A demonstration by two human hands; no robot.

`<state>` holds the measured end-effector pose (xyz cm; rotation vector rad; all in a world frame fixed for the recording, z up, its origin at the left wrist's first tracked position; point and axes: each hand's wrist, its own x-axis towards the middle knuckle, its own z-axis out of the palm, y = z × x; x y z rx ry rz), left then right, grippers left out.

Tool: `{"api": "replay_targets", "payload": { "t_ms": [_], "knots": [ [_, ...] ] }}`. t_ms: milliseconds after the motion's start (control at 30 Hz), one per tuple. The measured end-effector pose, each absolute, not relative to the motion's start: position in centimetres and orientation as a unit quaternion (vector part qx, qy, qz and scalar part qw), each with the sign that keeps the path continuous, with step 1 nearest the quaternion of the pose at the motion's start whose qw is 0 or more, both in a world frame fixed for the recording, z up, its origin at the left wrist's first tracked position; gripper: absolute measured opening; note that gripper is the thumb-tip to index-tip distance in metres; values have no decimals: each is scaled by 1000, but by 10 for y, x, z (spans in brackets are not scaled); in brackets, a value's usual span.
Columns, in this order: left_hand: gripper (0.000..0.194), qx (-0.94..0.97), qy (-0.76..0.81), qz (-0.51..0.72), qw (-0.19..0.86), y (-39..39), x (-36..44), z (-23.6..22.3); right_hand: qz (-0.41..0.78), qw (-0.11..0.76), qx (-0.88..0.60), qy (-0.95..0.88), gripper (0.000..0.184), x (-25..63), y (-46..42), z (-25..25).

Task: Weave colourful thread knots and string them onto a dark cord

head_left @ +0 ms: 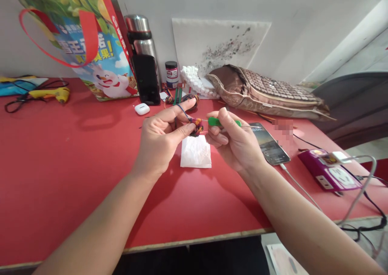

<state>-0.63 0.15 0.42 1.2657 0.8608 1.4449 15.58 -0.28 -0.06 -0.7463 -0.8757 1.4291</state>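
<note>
Big red desk (pixel 85 161) with a pale brown edge, plain light grey wall (pixel 151 0) behind it, white sheet (pixel 189 34) with dark spots against the wall, dark chair (pixel 354 101) on the right, pale floor (pixel 360 144), soft shadows.

Plain red tabletop (pixel 91 194), white paper (pixel 196 153), just beyond the paper yarn work (pixel 197 126) flecked purple, orange and red, a bright green tool handle (pixel 214 122), right of the paper a magenta-and-white power socket (pixel 330 174), far left of it a yellow glue gun (pixel 51 93)
</note>
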Motion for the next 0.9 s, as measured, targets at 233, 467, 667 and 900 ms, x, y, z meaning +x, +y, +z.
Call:
{"api": "replay_targets", "payload": {
  "t_ms": [233,467,667,900],
  "knots": [
    [43,528,328,570,538,3,-8,2,654,572,-252,-425,36,160,-8,-2],
    [38,493,315,605,541,-6,1,6,631,634,-260,-364,35,150,-10,0],
    [38,482,327,600,549,-3,0,3,635,634,-294,-330,28,145,-5,-3],
    [31,502,337,605,518,0,-1,0,641,626,-274,-349,32,149,-3,-9]
  ]
}}
